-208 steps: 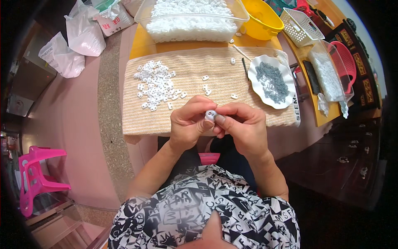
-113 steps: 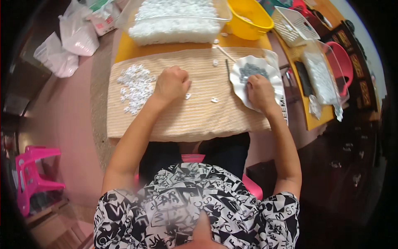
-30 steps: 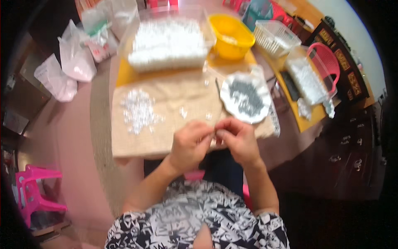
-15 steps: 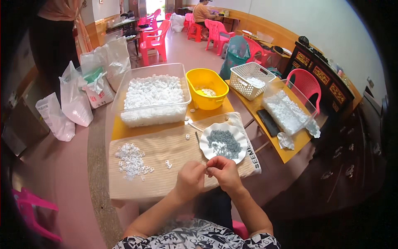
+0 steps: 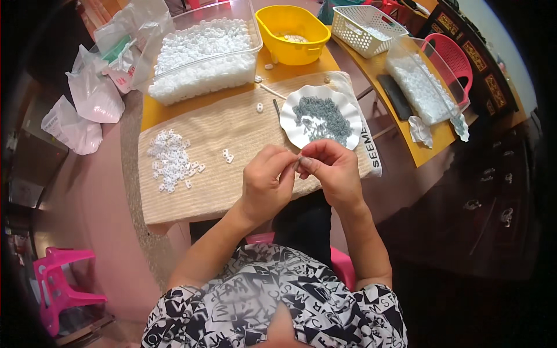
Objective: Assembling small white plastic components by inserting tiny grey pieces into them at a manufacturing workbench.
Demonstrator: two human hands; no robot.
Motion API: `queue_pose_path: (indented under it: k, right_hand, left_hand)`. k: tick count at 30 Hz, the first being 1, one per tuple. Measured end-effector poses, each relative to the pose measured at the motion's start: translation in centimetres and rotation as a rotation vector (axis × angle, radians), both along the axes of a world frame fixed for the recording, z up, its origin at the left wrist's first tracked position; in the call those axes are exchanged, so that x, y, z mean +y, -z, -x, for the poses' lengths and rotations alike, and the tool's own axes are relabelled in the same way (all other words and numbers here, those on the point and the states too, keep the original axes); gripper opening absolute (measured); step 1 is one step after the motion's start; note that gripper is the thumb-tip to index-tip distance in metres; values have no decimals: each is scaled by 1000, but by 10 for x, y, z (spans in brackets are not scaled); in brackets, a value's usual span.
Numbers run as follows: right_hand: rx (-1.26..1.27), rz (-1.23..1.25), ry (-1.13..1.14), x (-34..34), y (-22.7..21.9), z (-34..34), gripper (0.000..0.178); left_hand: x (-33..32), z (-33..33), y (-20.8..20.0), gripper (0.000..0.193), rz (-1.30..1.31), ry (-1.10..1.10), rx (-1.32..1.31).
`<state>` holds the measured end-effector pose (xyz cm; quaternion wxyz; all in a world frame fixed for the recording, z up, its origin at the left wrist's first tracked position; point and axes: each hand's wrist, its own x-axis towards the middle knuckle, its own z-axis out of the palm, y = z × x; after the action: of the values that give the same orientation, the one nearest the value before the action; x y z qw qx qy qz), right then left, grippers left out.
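Observation:
Just in front of the scalloped white plate (image 5: 288, 120), my left hand (image 5: 268, 181) and my right hand (image 5: 333, 172) meet with fingertips pinched together. Whatever sits between them is too small and covered to name. On the plate lies a heap of tiny grey pieces (image 5: 332, 113) with small white pieces (image 5: 314, 129) among them. To the left, on the striped beige cloth (image 5: 214, 188), is a pile of small white plastic parts (image 5: 168, 155) with holes. A few matching white parts (image 5: 228, 156) lie apart, between that pile and my left hand.
A clear bin of white parts (image 5: 203, 52) and a yellow tub (image 5: 293, 52) stand at the back. The right-hand table carries a white basket (image 5: 360, 36), a clear box (image 5: 422, 87) and a black case (image 5: 394, 97). Plastic sacks (image 5: 96, 98) and a pink stool (image 5: 61, 284) stand left.
The view has tilted downward, so the table sits higher in the picture and more of my shirt shows. My hands remain pinched together beside the plate.

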<state>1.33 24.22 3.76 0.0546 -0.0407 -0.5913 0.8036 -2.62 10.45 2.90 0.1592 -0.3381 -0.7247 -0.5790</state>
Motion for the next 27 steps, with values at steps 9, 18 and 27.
queue_pose_path:
  k: [9,18,27]
  right_hand:
    - [21,-38,40,-1,0,-6,10]
    - [43,-92,104,-7,3,-5,12]
    - [45,-43,124,-7,1,-7,13]
  left_hand:
    - [4,-6,1,21,80,-48,220]
    - [9,-7,5,18,76,-124,219]
    - [12,-13,0,13,-44,-91,-46]
